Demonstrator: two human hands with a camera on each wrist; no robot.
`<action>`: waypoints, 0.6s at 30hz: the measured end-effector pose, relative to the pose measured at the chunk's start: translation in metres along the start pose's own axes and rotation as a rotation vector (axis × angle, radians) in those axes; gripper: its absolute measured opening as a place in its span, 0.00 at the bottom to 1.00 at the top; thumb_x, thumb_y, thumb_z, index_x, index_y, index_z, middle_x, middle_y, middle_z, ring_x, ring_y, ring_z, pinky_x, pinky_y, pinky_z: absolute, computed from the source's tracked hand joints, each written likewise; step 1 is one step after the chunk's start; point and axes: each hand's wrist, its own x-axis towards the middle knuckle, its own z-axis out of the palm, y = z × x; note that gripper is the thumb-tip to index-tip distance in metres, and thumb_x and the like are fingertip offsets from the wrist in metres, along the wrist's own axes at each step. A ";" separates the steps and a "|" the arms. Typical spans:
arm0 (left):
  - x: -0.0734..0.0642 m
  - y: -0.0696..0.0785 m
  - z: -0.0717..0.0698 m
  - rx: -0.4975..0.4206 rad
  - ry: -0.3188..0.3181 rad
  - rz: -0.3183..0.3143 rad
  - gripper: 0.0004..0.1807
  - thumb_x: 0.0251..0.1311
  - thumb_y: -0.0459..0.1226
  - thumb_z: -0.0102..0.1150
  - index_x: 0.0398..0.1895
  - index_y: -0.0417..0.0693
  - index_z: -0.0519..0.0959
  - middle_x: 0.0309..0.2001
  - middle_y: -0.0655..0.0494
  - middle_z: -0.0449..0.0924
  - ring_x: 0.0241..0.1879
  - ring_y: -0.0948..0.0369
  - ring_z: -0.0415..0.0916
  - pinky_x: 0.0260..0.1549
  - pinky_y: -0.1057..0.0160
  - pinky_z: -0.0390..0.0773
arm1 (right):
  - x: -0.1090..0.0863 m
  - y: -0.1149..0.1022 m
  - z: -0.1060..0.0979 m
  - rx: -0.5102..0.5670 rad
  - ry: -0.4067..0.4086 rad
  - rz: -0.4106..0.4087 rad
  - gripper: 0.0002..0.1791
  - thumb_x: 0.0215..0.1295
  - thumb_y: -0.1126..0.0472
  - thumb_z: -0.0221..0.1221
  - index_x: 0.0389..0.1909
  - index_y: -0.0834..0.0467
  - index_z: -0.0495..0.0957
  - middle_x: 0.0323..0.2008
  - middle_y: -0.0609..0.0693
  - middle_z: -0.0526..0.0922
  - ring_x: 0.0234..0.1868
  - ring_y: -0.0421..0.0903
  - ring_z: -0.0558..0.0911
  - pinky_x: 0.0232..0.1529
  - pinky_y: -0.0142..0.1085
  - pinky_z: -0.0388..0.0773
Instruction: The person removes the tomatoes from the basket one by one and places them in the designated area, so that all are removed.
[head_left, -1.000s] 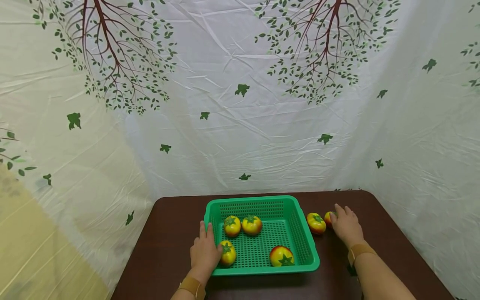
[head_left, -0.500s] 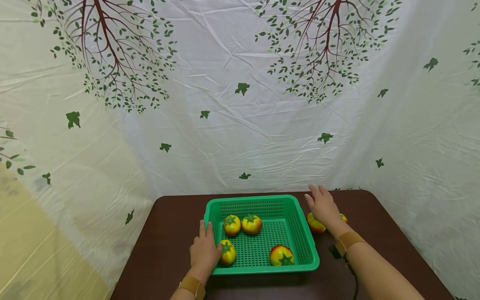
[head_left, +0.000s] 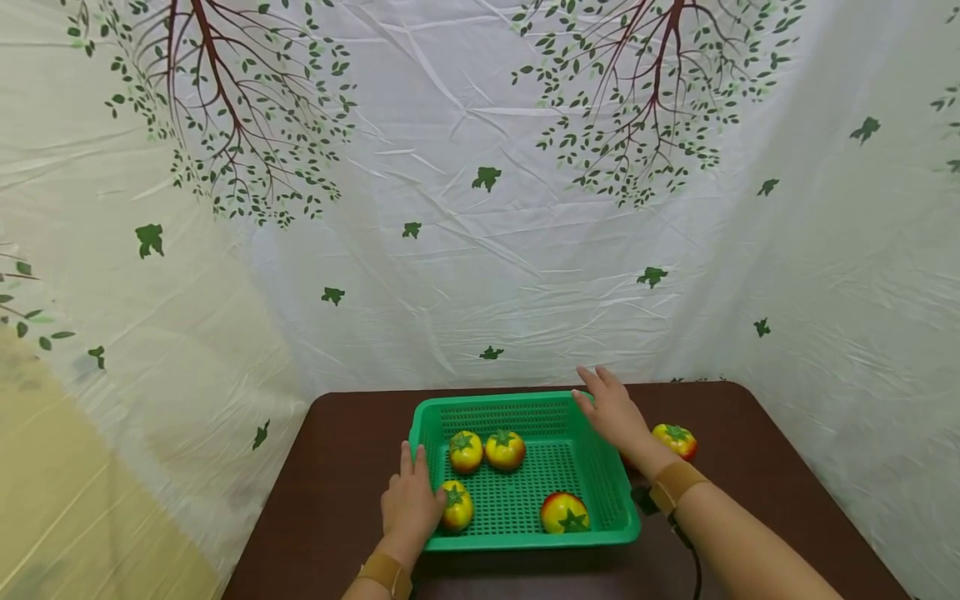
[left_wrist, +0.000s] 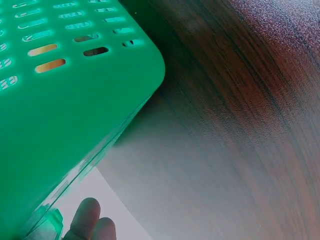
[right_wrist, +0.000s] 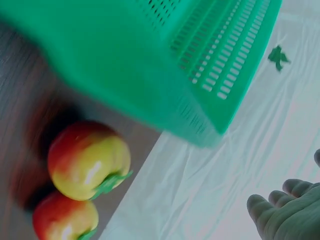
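A green plastic basket [head_left: 532, 542] holds several yellow-and-red tomatoes [head_left: 505, 451] with green star-shaped tops. My left hand [head_left: 408, 504] rests at the basket's left rim, fingers extended along it and thumb toward the inside, near one tomato [head_left: 456, 506]. Its fingertips [left_wrist: 86, 216] show beyond the outer wall in the left wrist view. Over the basket's back right corner, my right hand [head_left: 613, 414] is spread, with nothing in it. Two more tomatoes lie on the table right of the basket: one [head_left: 675, 442] shows beside my forearm, while the nearer one [right_wrist: 89, 160] is mostly hidden by it in the head view.
The dark brown table [head_left: 352, 433] has rounded back corners. White cloth [head_left: 450, 317] printed with trees and leaves hangs behind and at the sides. A black cable [head_left: 693, 554] trails from the right wrist's band.
My right hand has left the far right tomato, moving left over the other loose one to the basket's back right corner. The left hand and basket have stayed put.
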 end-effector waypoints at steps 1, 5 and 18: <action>0.000 0.000 0.000 -0.001 -0.001 0.001 0.45 0.58 0.46 0.69 0.77 0.47 0.61 0.80 0.43 0.52 0.35 0.52 0.71 0.31 0.50 0.75 | 0.000 -0.003 0.001 0.006 -0.007 -0.006 0.32 0.79 0.50 0.47 0.77 0.60 0.57 0.76 0.72 0.53 0.74 0.73 0.55 0.65 0.70 0.62; 0.001 0.001 0.001 0.002 0.007 0.003 0.44 0.57 0.46 0.69 0.77 0.47 0.62 0.80 0.43 0.52 0.35 0.52 0.71 0.30 0.51 0.74 | -0.003 -0.014 0.006 0.026 -0.042 -0.023 0.32 0.78 0.50 0.47 0.77 0.60 0.58 0.76 0.72 0.53 0.74 0.74 0.55 0.65 0.71 0.62; 0.000 0.000 0.003 -0.003 0.033 0.018 0.44 0.57 0.45 0.69 0.76 0.46 0.63 0.79 0.42 0.53 0.35 0.51 0.72 0.27 0.51 0.73 | -0.018 -0.036 0.034 0.045 -0.212 -0.056 0.32 0.77 0.51 0.51 0.76 0.60 0.60 0.74 0.75 0.55 0.74 0.75 0.56 0.67 0.69 0.61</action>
